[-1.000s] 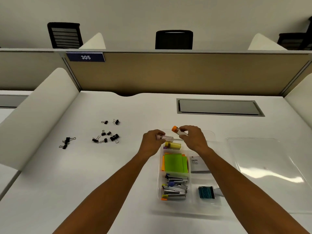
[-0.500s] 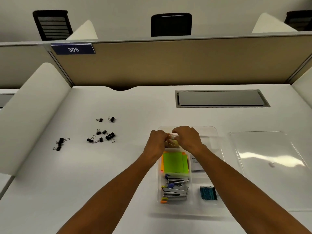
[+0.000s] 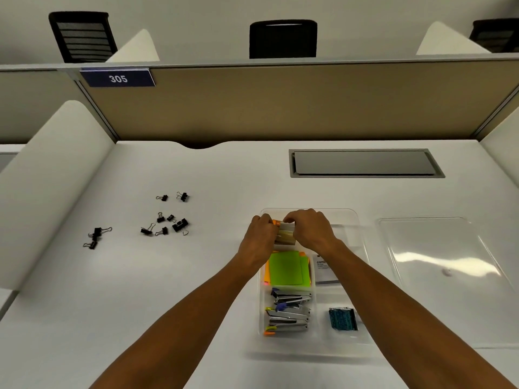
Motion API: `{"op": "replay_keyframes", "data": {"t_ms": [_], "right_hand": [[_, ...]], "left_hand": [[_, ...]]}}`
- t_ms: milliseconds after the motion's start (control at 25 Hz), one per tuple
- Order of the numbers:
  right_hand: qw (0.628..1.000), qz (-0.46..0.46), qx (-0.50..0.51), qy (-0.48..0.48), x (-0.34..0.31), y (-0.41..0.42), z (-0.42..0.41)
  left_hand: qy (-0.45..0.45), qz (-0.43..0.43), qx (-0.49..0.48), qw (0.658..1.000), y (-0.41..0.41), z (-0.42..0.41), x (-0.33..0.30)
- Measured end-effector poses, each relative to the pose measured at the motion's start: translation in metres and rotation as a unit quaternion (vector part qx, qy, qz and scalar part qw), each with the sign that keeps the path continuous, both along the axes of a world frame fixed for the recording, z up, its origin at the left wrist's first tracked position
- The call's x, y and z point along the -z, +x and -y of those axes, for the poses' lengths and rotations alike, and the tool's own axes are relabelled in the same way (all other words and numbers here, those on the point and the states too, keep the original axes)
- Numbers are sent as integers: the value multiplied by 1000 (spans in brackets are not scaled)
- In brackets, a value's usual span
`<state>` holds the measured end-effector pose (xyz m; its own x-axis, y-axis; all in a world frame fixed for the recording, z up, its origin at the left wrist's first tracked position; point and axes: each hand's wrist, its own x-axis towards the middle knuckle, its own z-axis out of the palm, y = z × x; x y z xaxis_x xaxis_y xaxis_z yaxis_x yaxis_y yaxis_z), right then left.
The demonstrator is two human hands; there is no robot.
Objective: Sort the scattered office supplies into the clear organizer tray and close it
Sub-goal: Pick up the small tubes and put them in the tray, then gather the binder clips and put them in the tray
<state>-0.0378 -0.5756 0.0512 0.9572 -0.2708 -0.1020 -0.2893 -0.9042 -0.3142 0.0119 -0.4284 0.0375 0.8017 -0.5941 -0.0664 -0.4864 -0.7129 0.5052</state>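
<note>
The clear organizer tray (image 3: 362,240) lies in the middle of the white desk. Inside are green and orange sticky notes (image 3: 286,268), staplers (image 3: 289,310), a white card box (image 3: 323,270) and a teal staple block (image 3: 342,318). My left hand (image 3: 259,237) and my right hand (image 3: 309,228) meet over the tray's far left compartment, both gripping small tubes, one with an orange cap (image 3: 283,231). The fingers hide most of the tubes. Several black binder clips (image 3: 168,223) lie scattered on the desk to the left, two more (image 3: 95,237) farther left.
The tray's clear lid (image 3: 438,265) lies flat to the right of the tray. A grey cable hatch (image 3: 365,162) is set into the desk behind. White dividers stand at both sides and a tan partition at the back.
Both hands have lowered the orange-capped tube and the second tube from above the tray down into its far left compartment, drawing close together.
</note>
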Motion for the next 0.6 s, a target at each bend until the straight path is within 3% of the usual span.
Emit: {"op": "replay_keyframes", "data": {"t_ms": [280,600], "right_hand": [[993,50,24,102,-15,0,-22],[982,114,-68,133,-29,14,-84]], "left_hand": [[-43,60,-26,997,7,-36,-16],[-45,113,-100,987,10,-116,-37]]}}
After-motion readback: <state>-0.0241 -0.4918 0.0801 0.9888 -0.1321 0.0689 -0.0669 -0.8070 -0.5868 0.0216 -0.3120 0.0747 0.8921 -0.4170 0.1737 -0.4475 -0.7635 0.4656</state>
